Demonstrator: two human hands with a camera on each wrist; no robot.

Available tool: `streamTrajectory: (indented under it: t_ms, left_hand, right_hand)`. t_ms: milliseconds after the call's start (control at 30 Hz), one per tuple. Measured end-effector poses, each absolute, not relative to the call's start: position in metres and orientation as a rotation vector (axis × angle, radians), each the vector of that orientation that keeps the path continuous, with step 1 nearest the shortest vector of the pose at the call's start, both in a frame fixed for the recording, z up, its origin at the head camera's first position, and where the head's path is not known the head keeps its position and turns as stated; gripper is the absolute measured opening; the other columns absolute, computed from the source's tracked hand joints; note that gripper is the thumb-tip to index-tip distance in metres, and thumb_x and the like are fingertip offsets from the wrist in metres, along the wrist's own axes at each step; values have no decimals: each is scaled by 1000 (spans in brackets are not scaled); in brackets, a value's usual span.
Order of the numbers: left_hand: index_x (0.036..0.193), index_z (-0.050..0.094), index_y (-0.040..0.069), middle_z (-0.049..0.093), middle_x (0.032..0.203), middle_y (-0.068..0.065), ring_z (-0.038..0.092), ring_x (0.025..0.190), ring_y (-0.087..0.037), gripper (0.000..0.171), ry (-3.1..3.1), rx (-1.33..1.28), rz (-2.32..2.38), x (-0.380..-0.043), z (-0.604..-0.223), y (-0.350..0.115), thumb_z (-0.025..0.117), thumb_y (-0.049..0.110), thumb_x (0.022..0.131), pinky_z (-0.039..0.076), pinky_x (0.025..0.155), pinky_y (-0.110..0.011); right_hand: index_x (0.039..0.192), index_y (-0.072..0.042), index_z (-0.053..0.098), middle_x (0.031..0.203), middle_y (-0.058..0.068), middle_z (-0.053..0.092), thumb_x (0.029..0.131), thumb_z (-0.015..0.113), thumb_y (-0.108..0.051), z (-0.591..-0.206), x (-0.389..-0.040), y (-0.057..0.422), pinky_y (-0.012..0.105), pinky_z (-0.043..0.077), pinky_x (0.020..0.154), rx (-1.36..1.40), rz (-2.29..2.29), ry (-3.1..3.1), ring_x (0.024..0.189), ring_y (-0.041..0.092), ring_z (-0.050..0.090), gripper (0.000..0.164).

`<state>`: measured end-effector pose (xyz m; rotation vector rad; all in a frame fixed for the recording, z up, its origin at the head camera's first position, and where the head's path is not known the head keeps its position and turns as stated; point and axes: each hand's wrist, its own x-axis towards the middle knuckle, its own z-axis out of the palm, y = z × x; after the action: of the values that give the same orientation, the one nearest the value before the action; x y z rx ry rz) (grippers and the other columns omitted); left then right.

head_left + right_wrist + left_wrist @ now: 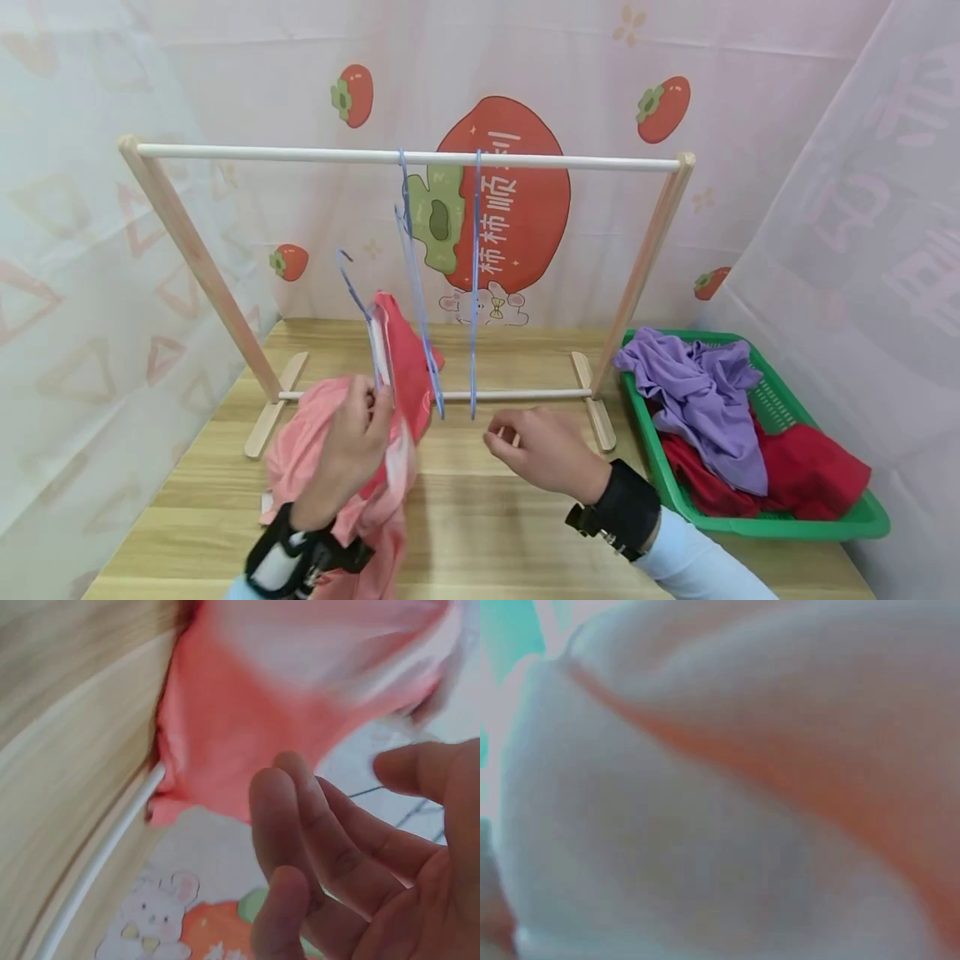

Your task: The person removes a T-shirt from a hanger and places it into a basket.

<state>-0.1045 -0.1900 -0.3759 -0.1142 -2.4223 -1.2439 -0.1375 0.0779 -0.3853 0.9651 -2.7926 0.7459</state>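
In the head view my left hand [351, 442] grips a blue hanger [355, 292], whose hook points up, together with a pink garment [309, 421] draped about it. A brighter red-pink part of the cloth [408, 367] stands up beside the hanger. Pale, blurred fabric [652, 847] fills the left wrist view and hides the fingers. My right hand [543, 446] hovers in front of the rack with its fingers loosely bent and nothing in them. From the right wrist, these fingers [277, 817] overlap the pink garment [232, 742], thumb apart.
A wooden rack with a white top rod [300, 153] stands on the table [495, 517]. Blue hangers [474, 292] hang near the rod's middle. At the right, a green basket [795, 527] holds a purple garment [697, 408] and a dark red one [813, 471].
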Motion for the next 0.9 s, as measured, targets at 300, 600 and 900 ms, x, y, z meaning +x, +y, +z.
streamTrajectory:
  t_ms: [300, 600, 900]
  left_hand:
    - [98, 45, 9, 53, 75, -4, 50, 61, -17, 26, -2432, 36, -1297, -161, -432, -150, 41, 29, 113, 40, 53, -30]
    - [95, 47, 9, 52, 77, -5, 52, 68, -20, 25, -2334, 95, -1438, -187, -443, -137, 46, 29, 111, 40, 61, -32]
    - [72, 47, 10, 44, 62, -2, 44, 57, -19, 42, -2403, 50, -1393, -203, -444, -148, 47, 31, 108, 34, 54, -32]
  right_hand:
    - [150, -20, 49, 96, -6, 74, 108, 54, -41, -403, -144, 31, 20, 42, 56, 1065, 939, -2753, 70, 3, 60, 47]
    - [144, -13, 54, 82, 0, 58, 96, 64, -25, -425, -164, 17, 22, 40, 48, 998, 863, -2590, 63, 9, 54, 50]
    - [129, -14, 58, 72, -4, 56, 100, 63, -23, -434, -165, 15, 22, 38, 46, 980, 778, -2582, 55, 7, 49, 31]
